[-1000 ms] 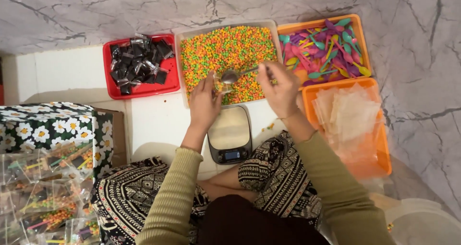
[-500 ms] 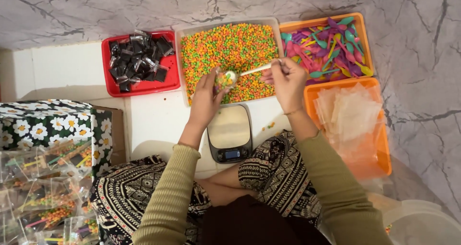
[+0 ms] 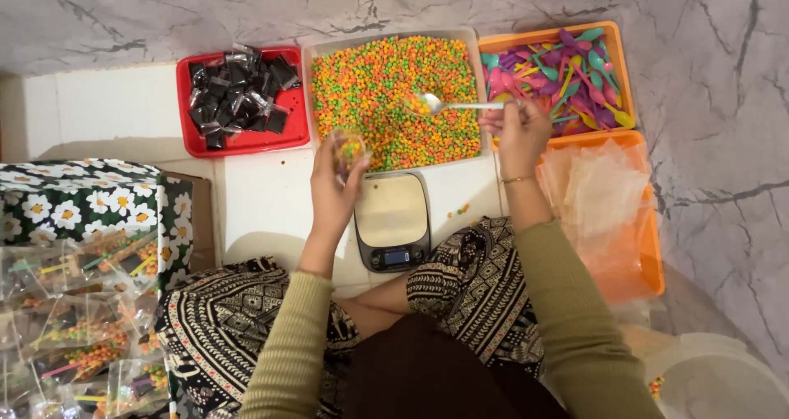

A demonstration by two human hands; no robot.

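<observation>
My left hand [image 3: 333,191] holds a small clear pouch [image 3: 348,149] part filled with orange, yellow and green candy balls, just left of a kitchen scale [image 3: 391,219]. My right hand [image 3: 519,131] grips a metal spoon [image 3: 460,104] by its handle; the bowl carries a few balls over the clear tray of candy balls [image 3: 390,98]. The pouch and the spoon are apart.
A red tray of small black packets [image 3: 240,98] lies left of the candy tray. An orange tray of coloured plastic spoons [image 3: 559,70] and an orange tray of clear bags [image 3: 604,209] lie at the right. A daisy-print box [image 3: 86,205] and filled pouches [image 3: 74,329] sit at my left.
My left hand drew the pouch back toward me and left, off the candy tray. My right hand moved the spoon away from the pouch, out over the candy.
</observation>
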